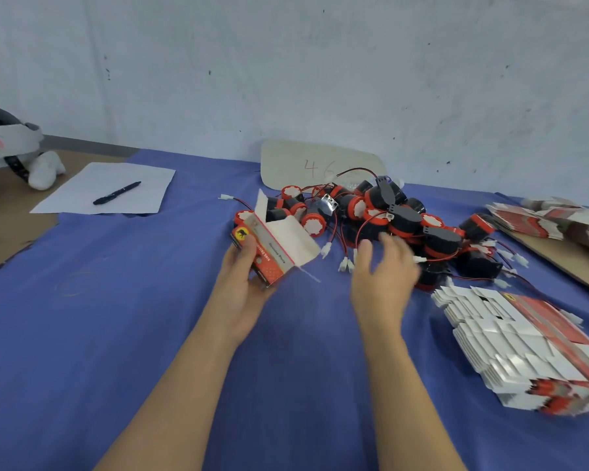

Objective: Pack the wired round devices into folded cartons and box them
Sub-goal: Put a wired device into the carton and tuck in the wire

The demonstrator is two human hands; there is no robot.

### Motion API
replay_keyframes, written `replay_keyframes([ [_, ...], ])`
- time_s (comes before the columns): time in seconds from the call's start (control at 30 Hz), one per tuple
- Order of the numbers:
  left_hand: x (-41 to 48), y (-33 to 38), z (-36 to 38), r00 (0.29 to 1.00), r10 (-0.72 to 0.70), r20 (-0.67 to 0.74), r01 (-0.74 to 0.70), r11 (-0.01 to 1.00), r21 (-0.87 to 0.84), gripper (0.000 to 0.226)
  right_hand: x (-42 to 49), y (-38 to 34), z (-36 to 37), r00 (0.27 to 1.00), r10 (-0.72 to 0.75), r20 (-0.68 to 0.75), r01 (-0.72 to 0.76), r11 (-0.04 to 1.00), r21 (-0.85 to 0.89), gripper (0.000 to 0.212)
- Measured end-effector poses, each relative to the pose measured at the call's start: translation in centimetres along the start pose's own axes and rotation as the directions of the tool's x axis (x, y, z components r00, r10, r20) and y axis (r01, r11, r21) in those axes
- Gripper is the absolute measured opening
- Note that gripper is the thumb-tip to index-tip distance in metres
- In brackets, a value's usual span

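My left hand [242,283] grips a folded red and white carton [273,248] with its top flaps standing open, held just above the blue cloth. Behind it lies a heap of black and red round devices [381,212] with red and black wires and white plugs. My right hand [385,270] is blurred, fingers spread and holding nothing, at the near edge of the heap. A stack of flat unfolded cartons [524,345] lies on the cloth to the right.
A blue cloth [133,300] covers the table. White paper [82,185] with a black pen [116,193] lies at the back left. A beige card [293,164] marked in red leans on the wall. More flat cartons [558,219] sit on a brown board at far right.
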State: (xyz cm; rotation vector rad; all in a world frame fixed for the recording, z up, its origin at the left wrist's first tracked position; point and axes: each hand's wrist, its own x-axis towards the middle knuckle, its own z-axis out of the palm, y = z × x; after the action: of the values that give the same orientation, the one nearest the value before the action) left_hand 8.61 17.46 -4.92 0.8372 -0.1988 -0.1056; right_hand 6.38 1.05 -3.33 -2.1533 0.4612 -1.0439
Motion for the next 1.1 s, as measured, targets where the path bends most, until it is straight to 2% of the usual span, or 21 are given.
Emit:
replay_keyframes([
  [0.03, 0.1, -0.2, -0.2, 0.998, 0.04, -0.039, -0.036, 0.993, 0.108, 0.042, 0.5, 0.8, -0.5, 0.997, 0.065, -0.028, -0.068, 0.992, -0.103, 0.045],
  [0.07, 0.1, -0.5, -0.3, 0.994, 0.078, -0.07, -0.056, 0.96, 0.274, 0.046, 0.9, 1.7, -1.0, 0.987, 0.161, 0.02, -0.156, 0.973, -0.172, 0.06],
  [0.1, 0.0, -0.9, -0.3, 0.99, 0.113, -0.086, -0.061, 0.884, 0.463, 0.051, 1.1, 2.4, -1.1, 0.963, 0.247, 0.108, -0.219, 0.951, -0.217, 0.07],
  [0.13, -0.1, -1.3, -0.4, 0.987, 0.14, -0.08, -0.059, 0.777, 0.627, 0.059, 0.8, 2.8, -1.0, 0.931, 0.304, 0.204, -0.245, 0.931, -0.269, 0.073],
  [0.17, -0.2, -1.7, -0.6, 0.988, 0.147, -0.05, -0.065, 0.681, 0.729, 0.068, 0.5, 3.2, -0.7, 0.901, 0.328, 0.284, -0.235, 0.919, -0.317, 0.073],
  [0.2, -0.3, -1.9, -0.8, 0.991, 0.133, -0.014, -0.074, 0.629, 0.774, 0.076, 0.3, 3.5, -0.4, 0.887, 0.323, 0.332, -0.21, 0.919, -0.333, 0.068],
  [0.23, -0.3, -2.1, -1.0, 0.994, 0.113, 0.015, -0.081, 0.606, 0.792, 0.084, 0.2, 3.6, -0.2, 0.896, 0.286, 0.34, -0.178, 0.933, -0.314, 0.061],
  [0.3, -0.2, -1.9, -1.3, 0.995, 0.093, 0.042, -0.087, 0.552, 0.829, 0.091, 0.4, 3.4, -0.1, 0.943, 0.201, 0.264, -0.16, 0.973, -0.168, 0.047],
  [0.37, -0.1, -1.3, -1.6, 0.993, 0.111, 0.043, -0.094, 0.515, 0.852, 0.08, 0.6, 2.7, -0.3, 0.972, 0.116, 0.205, -0.138, 0.986, 0.098, 0.049],
  [0.43, 0.0, -0.7, -2.0, 0.992, 0.127, 0.02, -0.088, 0.562, 0.822, 0.06, 0.8, 1.4, -0.7, 0.976, 0.058, 0.211, -0.147, 0.889, 0.433, 0.06],
  [0.5, 0.0, -0.3, -2.2, 0.994, 0.111, 0.006, -0.074, 0.617, 0.783, 0.054, 0.8, 0.4, -1.1, 0.974, -0.017, 0.226, -0.108, 0.842, 0.528, 0.057],
  [0.6, -0.5, -0.3, -2.1, 0.996, 0.019, 0.089, -0.083, 0.59, 0.803, 0.06, 0.9, -0.3, -1.6, 0.949, -0.132, 0.285, -0.04, 0.85, 0.525, 0.035],
  [0.67, -0.6, -0.4, -2.0, 0.986, -0.044, 0.162, -0.121, 0.482, 0.868, 0.063, 1.0, -0.6, -1.9, 0.888, -0.19, 0.419, -0.054, 0.861, 0.505, 0.021],
  [0.73, -0.4, -0.5, -2.1, 0.979, -0.082, 0.188, -0.147, 0.356, 0.923, 0.059, 0.9, -0.7, -1.8, 0.798, -0.212, 0.563, -0.044, 0.913, 0.406, 0.015],
  [0.83, -0.4, -0.5, -2.0, 0.984, -0.077, 0.159, -0.138, 0.221, 0.965, 0.052, 0.2, -1.2, -0.9, 0.716, -0.134, 0.686, -0.011, 0.979, 0.203, 0.015],
  [0.93, -0.5, -0.6, -2.1, 0.98, -0.127, 0.154, -0.13, 0.181, 0.975, 0.045, -0.4, -1.9, 0.0, 0.712, -0.154, 0.685, 0.128, 0.988, 0.09, 0.021],
  [1.03, -0.4, -0.6, -2.2, 0.977, -0.144, 0.158, -0.132, 0.173, 0.976, 0.045, -0.3, -1.8, 0.4, 0.758, -0.208, 0.619, 0.322, 0.944, -0.077, 0.027],
  [1.1, -0.2, -0.6, -2.2, 0.98, -0.139, 0.141, -0.116, 0.172, 0.978, 0.049, -0.5, -1.8, 0.4, 0.77, -0.238, 0.592, 0.374, 0.92, -0.118, 0.032],
])
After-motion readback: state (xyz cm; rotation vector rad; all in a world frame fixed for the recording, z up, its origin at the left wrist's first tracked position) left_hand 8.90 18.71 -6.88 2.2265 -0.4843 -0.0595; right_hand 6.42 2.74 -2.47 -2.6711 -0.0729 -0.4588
